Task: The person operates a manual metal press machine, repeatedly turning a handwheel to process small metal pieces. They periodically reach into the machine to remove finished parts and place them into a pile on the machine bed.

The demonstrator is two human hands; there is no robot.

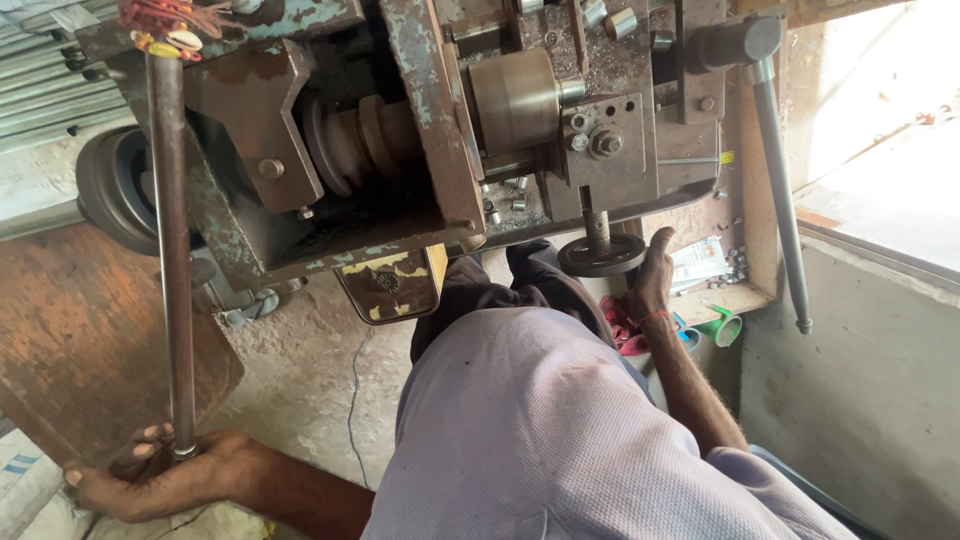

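A worn metal lathe (400, 130) fills the upper middle, with a stepped pulley (355, 135) and a brass-coloured chuck (515, 100). A long dark steel bar (172, 250) runs down from the machine's left end. My left hand (150, 480) grips the bar's lower end at the bottom left. My right hand (652, 275) reaches up at the right and rests against a small black handwheel (602, 255) under the carriage; a red thread circles its wrist. My pale shirt and dark trousers cover the middle foreground.
A long lever (780, 190) with a grey knob hangs at the right. A wooden ledge (745, 295) holds small metal parts and a packet. A rusty plate (90, 340) leans at left. Red cloth (622, 325) and green cup (727, 328) lie near my right arm.
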